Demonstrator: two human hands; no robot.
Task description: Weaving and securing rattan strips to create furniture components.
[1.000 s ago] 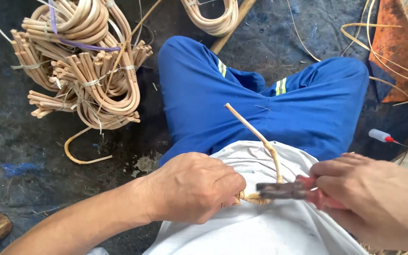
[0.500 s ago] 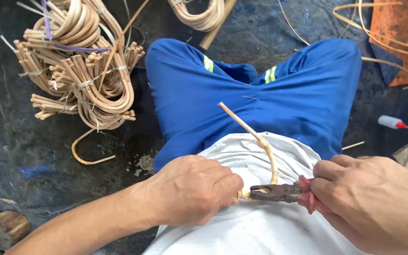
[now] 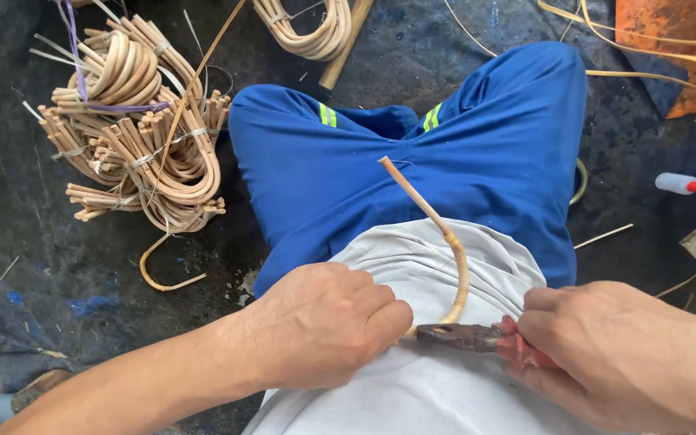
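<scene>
Rattan cane (image 3: 445,234), curved and pale, rises from between the 2 hands over the person's lap: its lower end sits at the hands and its long axis runs up and away toward the blue trousers (image 3: 485,145), bending left to a free cut tip. The left hand (image 3: 324,322) is curled into a loose fist around the cane's lower end, fingers pressed together on the white shirt (image 3: 412,395). The right hand (image 3: 614,354) is clenched around the red handles of rusty pliers (image 3: 461,336), whose nose points left and meets the cane just where it leaves the left hand; whether the nose actually bites the cane I cannot tell for sure. Both hands are about equally near the cane's base, the left one touching it directly. On the dark floor (image 3: 26,242) to the left lie tied bundles of bent cane pieces (image 3: 138,145); a small white bottle with a red tip (image 3: 678,184) lies at the right.
</scene>
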